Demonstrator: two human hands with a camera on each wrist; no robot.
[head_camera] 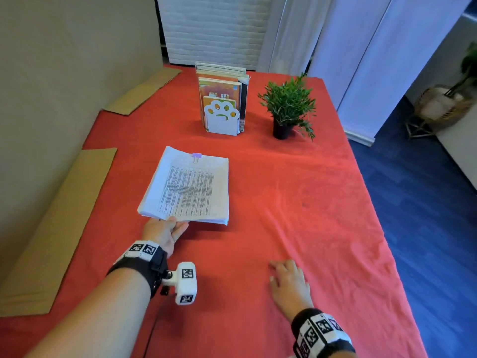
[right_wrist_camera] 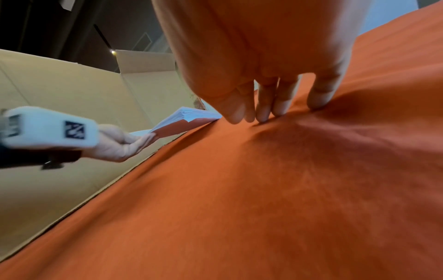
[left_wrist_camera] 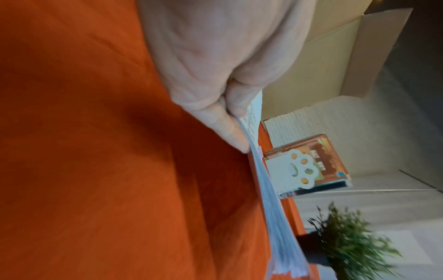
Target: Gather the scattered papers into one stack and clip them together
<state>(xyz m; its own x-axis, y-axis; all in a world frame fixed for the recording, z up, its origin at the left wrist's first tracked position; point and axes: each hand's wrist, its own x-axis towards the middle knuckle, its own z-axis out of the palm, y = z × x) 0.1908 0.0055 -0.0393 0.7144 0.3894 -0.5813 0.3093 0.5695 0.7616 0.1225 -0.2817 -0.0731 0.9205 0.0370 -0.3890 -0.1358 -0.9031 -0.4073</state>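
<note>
On the red-clothed surface (head_camera: 296, 192), left of centre: one stack of printed papers (head_camera: 189, 187), already gathered, with one lilac binder clip (head_camera: 197, 155) seated on its far edge. No loose sheets visible anywhere else on the cloth.

Left hand (head_camera: 165, 232) pinches the stack's near-left corner; the left wrist view shows the thumb (left_wrist_camera: 237, 103) on top and a finger underneath, curled onto the sheets. The near edge rides a little above the cloth and casts a shadow; whether the far, clipped edge touches down I cannot tell.

Right hand (head_camera: 290, 282) holds nothing. It lies palm down on the cloth well to the right of the stack, fingers extended and slightly spread, fingertips (right_wrist_camera: 263, 115) touching the fabric.

Step in hand, as I read it: gathering and clipping look finished; this is the set-down or final check of the bundle. Next move probably calls for lowering the near edge flat and letting go of the corner, gently, so the sheets do not fan out at the unclipped end.

Count: one stack, one clip, two hands. Also one paw-shaped white bookend (head_camera: 222, 117) fronting a row of books (head_camera: 224, 83), one small potted plant (head_camera: 289, 107) to its right, and two flat cardboard pieces (head_camera: 59, 220) along the left side.
</note>
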